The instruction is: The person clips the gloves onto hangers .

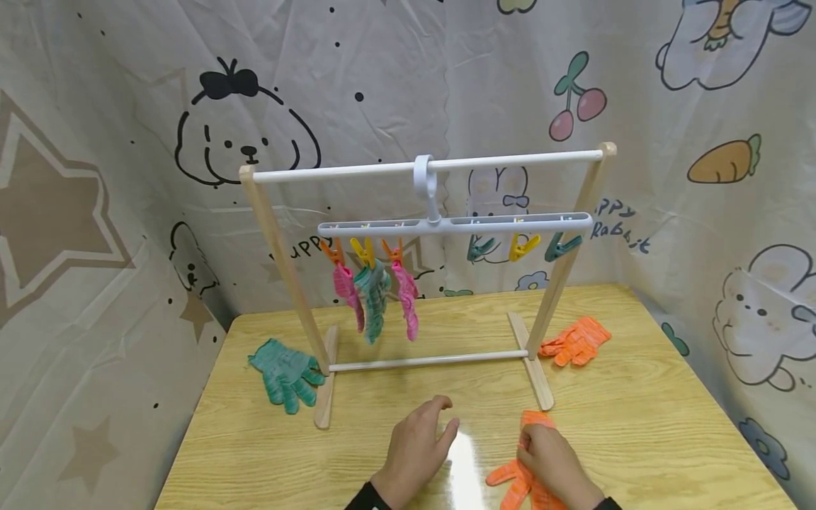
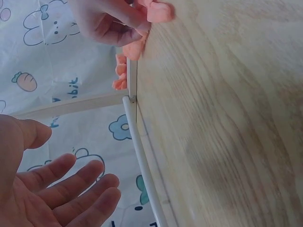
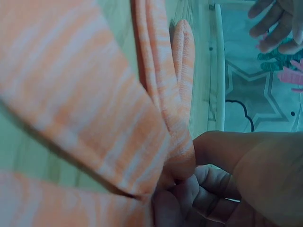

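Note:
At the table's front right, my right hand (image 1: 553, 457) pinches an orange knit glove (image 1: 510, 473) between thumb and curled fingers. In the right wrist view the striped glove (image 3: 90, 94) bunches up where the fingertips grip it. My left hand (image 1: 416, 445) hovers left of it, holding nothing; its fingers are spread and relaxed in the left wrist view. Ahead stands a wooden rack with a white hanger (image 1: 376, 228). From its clips hang a pink sock (image 1: 347, 290), a green sock (image 1: 373, 301) and another pink sock (image 1: 406, 301).
A green glove (image 1: 287, 375) lies by the rack's left foot (image 1: 324, 404). Another orange glove (image 1: 576, 341) lies beyond the right foot (image 1: 532, 368). Unused clips, among them a yellow clip (image 1: 524, 247), hang on the hanger's right half. A printed curtain (image 1: 382, 92) surrounds the table.

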Demonstrator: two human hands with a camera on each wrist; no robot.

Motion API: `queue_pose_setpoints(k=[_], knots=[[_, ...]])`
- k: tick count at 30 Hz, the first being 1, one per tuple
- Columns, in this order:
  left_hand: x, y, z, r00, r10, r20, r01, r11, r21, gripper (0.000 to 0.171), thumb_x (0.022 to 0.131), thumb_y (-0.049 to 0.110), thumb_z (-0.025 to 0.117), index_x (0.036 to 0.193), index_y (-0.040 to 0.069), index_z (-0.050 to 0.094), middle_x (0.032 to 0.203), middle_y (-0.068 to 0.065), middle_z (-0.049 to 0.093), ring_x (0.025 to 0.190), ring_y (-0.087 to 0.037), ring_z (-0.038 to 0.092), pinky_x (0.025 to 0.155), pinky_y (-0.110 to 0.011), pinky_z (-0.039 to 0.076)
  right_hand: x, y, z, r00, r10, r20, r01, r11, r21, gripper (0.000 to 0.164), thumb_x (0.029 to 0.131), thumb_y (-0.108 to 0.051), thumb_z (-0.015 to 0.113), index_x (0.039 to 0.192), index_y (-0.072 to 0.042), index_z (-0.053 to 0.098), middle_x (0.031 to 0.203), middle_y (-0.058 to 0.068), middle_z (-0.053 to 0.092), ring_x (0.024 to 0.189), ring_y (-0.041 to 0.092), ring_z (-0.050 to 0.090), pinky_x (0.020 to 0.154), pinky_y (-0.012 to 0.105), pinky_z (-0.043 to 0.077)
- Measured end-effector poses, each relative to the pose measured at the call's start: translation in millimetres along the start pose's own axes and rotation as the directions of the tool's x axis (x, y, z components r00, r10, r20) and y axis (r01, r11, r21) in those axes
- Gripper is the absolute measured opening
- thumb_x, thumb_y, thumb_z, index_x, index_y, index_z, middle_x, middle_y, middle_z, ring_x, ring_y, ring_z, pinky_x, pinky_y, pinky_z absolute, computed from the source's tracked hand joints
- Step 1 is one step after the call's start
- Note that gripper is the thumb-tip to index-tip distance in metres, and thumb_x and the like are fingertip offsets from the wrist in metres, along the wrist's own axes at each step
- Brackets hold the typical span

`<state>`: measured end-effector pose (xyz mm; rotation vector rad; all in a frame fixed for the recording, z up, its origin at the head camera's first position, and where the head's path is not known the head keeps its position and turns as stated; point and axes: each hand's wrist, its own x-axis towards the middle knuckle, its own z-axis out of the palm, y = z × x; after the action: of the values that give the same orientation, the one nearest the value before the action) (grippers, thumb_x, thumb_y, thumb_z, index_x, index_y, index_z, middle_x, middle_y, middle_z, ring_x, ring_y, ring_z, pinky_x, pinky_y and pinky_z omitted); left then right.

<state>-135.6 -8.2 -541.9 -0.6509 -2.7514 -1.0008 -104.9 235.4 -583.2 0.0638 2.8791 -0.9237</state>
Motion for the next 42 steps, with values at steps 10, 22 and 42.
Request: queue_pose_setpoints(k=[10, 22, 42], knots=[[6.5, 1.7, -4.4, 1.0, 0.007, -0.024, -0.008, 1.0, -0.005, 0.022, 0.094, 0.023, 0.07, 0.112, 0.011, 0.068, 0.102, -0.006, 0.077, 0.065, -0.007, 0.059, 0.052, -0.019, 0.042, 5.9, -9.1, 12.0, 0.992, -0.125, -0.024, 0.126, 0.991, 0.043, 0.021, 0.077, 0.0, 0.07, 0.069, -0.014, 0.056, 0.058, -0.007, 0.041, 0.051, 0.003, 0.033, 0.051, 0.02, 0.027], [13.8, 5.7, -11.7, 0.998, 0.009, -0.056, -0.007, 1.0, 0.025, 0.022, 0.094, 0.025, 0.07, 0.112, 0.013, 0.068, 0.104, -0.004, 0.077, 0.081, -0.017, 0.072, 0.058, -0.025, 0.05, 14.3, -23.5, 17.7, 0.99, -0.114, -0.08, 0.12, 0.99, 0.075, 0.024, 0.078, 0.0, 0.072, 0.068, -0.014, 0.056, 0.06, -0.007, 0.045, 0.053, 0.003, 0.037, 0.051, 0.02, 0.031], [33.6, 19.2, -21.4, 0.997, 0.045, -0.057, -0.043, 0.999, 0.022, 0.024, 0.096, 0.026, 0.069, 0.117, 0.013, 0.068, 0.105, -0.003, 0.077, 0.074, -0.014, 0.069, 0.055, -0.02, 0.046, 30.1, -55.9, 7.4, 0.905, -0.212, -0.369, 0.31, 0.923, 0.229, 0.021, 0.081, 0.006, 0.076, 0.079, -0.01, 0.063, 0.072, -0.005, 0.059, 0.067, -0.003, 0.054, 0.056, 0.019, 0.05]])
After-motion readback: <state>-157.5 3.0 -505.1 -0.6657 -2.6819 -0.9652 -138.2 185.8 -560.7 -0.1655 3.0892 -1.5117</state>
